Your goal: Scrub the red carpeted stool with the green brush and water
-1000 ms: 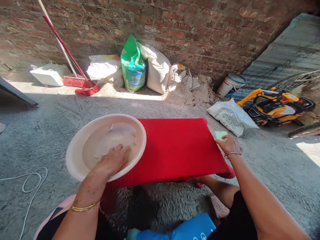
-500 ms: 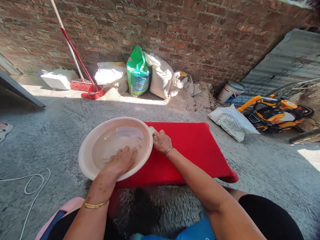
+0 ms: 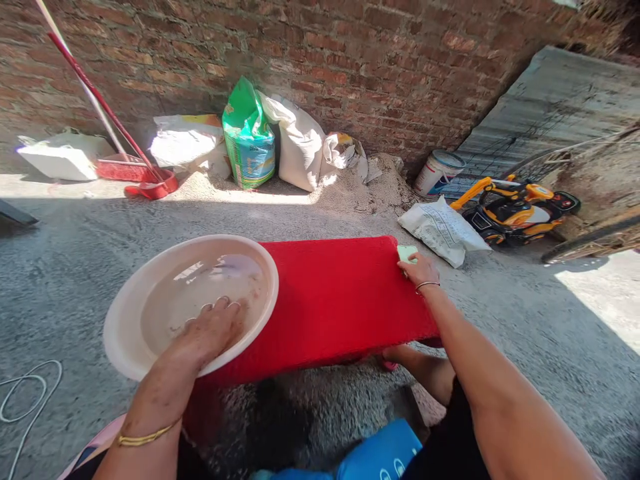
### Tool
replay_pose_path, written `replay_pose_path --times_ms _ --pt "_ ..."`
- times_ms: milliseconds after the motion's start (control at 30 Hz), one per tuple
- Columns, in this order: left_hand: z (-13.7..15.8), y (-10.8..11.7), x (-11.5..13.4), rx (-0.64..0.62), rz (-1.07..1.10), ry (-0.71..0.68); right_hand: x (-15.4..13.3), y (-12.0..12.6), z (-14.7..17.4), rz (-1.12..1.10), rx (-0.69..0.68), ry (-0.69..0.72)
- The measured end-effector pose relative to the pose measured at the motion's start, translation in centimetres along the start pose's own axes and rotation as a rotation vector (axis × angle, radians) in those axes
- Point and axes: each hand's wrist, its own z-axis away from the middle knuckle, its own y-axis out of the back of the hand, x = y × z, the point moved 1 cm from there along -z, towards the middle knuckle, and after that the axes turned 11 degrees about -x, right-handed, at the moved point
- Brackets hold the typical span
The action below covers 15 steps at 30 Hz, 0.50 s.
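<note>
A wide pale pink basin (image 3: 120, 337) of slightly cloudy water stands on the left end of a red plush-covered bench or board (image 3: 330, 293). My left hand (image 3: 213, 333) reaches over the basin's near rim. Its fingers dip into the water, looking slightly spread, with their tips hidden below the surface. At the far right corner of the red cover, my right hand (image 3: 421, 269) grips a pale green flat block (image 3: 407, 253) with rounded corners, too small to name surely. The block lies against the cover's edge.
Behind, a green bag (image 3: 250, 140) and a white sack (image 3: 297, 143) lean against the brick wall. A red dustpan (image 3: 157, 187) stands left of them. To the right lie a white packet (image 3: 440, 230) and a toy excavator (image 3: 515, 210). A cable (image 3: 35, 393) curls on the floor.
My right hand has moved right with the pale green block, from beside the basin to the cover's far right corner. My left hand stays in the water. The view has shifted right.
</note>
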Motion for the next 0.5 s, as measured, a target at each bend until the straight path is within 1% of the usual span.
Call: replay_pose_path --times_ms 67,100,133,200,233,300,400,433,467,500 --pt "0.1 0.1 0.2 -0.019 0.001 0.01 3.8 1.3 -0.4 -0.033 0.055 -0.083" --pt "0.1 0.1 0.2 -0.034 0.004 0.013 5.3 1.7 -0.2 -0.042 0.073 -0.098" --pt "0.1 0.2 0.3 -0.047 0.006 0.014 6.3 1.9 0.3 -0.048 0.087 -0.089" --pt "0.1 0.3 0.5 -0.063 0.008 0.018 7.3 1.4 2.1 -0.066 0.119 -0.01" --pt "0.2 0.4 0.5 -0.063 0.003 0.018 7.2 0.7 3.2 -0.074 0.133 0.059" --pt "0.4 0.6 0.7 -0.055 -0.021 0.014 6.0 -1.1 6.0 -0.075 0.121 0.236" --pt "0.8 0.9 0.8 -0.037 -0.046 0.021 3.2 -3.8 9.8 -0.024 0.01 0.48" --pt "0.9 1.0 0.8 -0.025 -0.05 0.017 2.5 -4.3 10.6 0.006 -0.022 0.523" --pt "0.9 0.9 0.7 -0.004 -0.054 0.005 2.2 -4.5 11.1 0.037 -0.042 0.536" --pt "0.8 0.9 0.6 0.022 -0.059 -0.017 2.2 -4.3 11.3 0.063 -0.054 0.516"
